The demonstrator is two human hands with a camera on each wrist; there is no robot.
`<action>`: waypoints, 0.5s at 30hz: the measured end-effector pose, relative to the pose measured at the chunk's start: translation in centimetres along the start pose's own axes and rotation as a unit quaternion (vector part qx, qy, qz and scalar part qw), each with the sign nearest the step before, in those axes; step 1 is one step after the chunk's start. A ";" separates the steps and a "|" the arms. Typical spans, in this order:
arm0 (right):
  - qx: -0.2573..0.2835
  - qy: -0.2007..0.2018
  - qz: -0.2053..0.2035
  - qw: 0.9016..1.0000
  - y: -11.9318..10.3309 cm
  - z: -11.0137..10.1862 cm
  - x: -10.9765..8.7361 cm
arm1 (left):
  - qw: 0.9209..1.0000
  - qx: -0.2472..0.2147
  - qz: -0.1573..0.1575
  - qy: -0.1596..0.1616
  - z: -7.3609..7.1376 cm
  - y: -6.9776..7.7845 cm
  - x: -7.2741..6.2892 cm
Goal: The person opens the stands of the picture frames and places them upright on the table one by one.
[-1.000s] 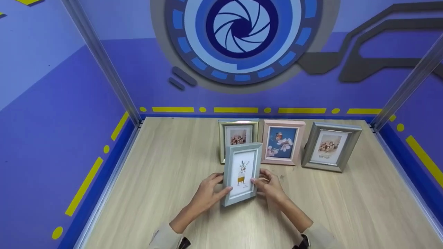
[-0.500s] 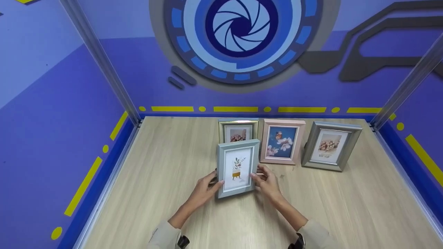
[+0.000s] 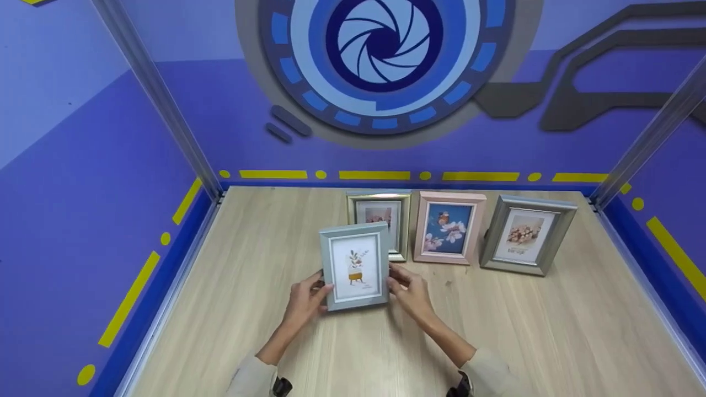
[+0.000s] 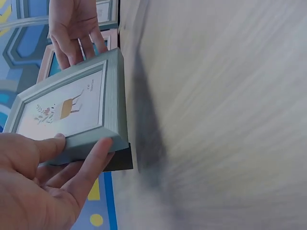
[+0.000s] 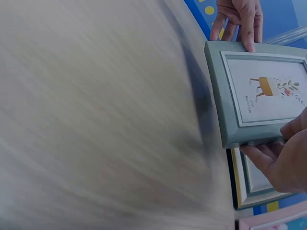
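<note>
A pale grey-green picture frame (image 3: pixel 356 267) with a potted-plant print is held between my two hands, its front facing me. My left hand (image 3: pixel 302 300) grips its left edge, the thumb on the front and the fingers at the side and behind. At the right edge my right hand (image 3: pixel 412 295) holds it with thumb and curled fingers. In the left wrist view the frame (image 4: pixel 67 103) tilts back above its shadow on the table, and a dark piece shows behind it. Behind it stands a gold-rimmed picture frame (image 3: pixel 400 226), partly covered.
To the right stand a pink picture frame (image 3: pixel 449 227) with a blossom print and a silver-grey picture frame (image 3: pixel 527 234), both upright. The wooden table (image 3: pixel 259 231) ends at a blue patterned back wall (image 3: pixel 220 116). Metal posts (image 3: pixel 165 105) rise at the back corners.
Both hands have carried the grey-green frame leftward and slightly back, turning it to face more squarely forward. More of the gold-rimmed frame now shows. The standing frames stay put.
</note>
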State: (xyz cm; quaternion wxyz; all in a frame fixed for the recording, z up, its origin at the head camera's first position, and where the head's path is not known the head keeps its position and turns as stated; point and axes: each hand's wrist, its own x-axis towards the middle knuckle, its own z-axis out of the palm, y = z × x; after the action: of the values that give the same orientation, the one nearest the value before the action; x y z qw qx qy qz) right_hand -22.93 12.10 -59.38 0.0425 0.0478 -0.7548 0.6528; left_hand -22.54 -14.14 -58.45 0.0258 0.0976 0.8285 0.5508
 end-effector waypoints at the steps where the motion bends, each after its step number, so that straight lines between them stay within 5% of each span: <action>1: -0.003 -0.012 -0.002 1.000 0.0 0.3 0.1 | 1.000 0.001 -0.004 0.008 -0.4 -0.2 0.0; 15: -0.005 -0.136 -0.010 0.991 -0.6 4.2 2.5 | 0.997 -0.015 -0.022 0.077 -4.6 -3.2 1.4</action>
State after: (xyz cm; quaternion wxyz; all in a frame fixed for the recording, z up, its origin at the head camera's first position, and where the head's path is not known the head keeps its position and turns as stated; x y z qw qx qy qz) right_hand -25.30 7.77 -59.07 -0.0539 0.1434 -0.7565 0.6357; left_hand -25.01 -19.25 -59.52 -0.0245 0.0364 0.8216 0.5684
